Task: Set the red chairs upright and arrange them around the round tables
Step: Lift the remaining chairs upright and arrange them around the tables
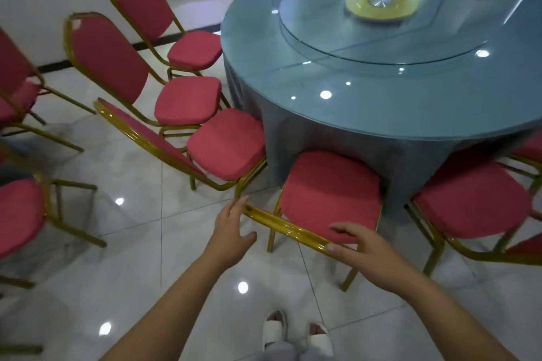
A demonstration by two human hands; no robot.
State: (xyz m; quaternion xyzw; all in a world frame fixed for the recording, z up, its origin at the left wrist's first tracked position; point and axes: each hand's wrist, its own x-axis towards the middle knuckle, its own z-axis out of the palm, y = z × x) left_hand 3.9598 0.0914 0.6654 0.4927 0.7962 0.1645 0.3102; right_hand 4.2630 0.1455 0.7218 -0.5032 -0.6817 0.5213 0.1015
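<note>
Red chairs (187,99), gold frames, upright, seats facing round table (352,114) (blue-grey cloth, glass top). Nearest chair (331,196) seat touches the cloth; neighbours just beside it, both sides.

bright, even indoor light; wide-angle view, slightly soft all over

ceiling lamps show as small white glare spots on the glossy tiled floor (146,258) and along the near edge of the round table (381,114), whose glass top carries pale streaked reflections. shadows under the red chairs (227,143) are faint and diffuse. straight lines bow toward the picture's edges. the left hand (233,231) and right hand (363,246) are lightly smeared, and the table's far right edge is streaked with blur.
</note>
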